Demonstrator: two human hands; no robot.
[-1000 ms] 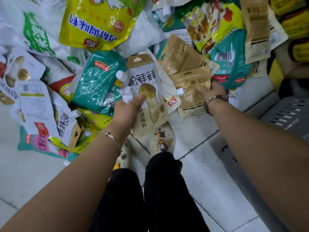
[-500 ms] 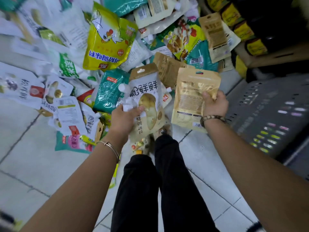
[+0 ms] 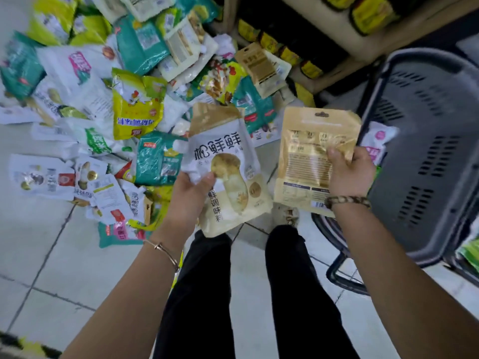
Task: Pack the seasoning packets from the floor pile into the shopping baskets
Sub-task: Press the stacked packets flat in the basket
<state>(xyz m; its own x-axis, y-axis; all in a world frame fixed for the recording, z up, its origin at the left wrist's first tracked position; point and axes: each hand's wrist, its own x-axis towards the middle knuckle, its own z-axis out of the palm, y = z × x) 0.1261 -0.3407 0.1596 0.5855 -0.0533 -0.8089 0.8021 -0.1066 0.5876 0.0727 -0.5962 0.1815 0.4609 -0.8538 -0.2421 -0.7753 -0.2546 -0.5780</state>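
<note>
Lengthwise, tops seemingly away, left hand (image 3: pixel 190 196) grips mushroom packet (image 3: pixel 228 149), right hand (image 3: pixel 350 174) grips tan packet (image 3: pixel 303 156).

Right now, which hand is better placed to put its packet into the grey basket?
Right. The right hand holds the tan packet beside the grey basket; the left hand, with the mushroom packet, is nearer the floor pile.

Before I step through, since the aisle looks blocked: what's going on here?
A person stands over a pile of seasoning packets on the floor. The left hand grips a white mushroom packet, the right hand a gold packet, held up beside the grey shopping basket. Neither is in the basket yet.
</note>
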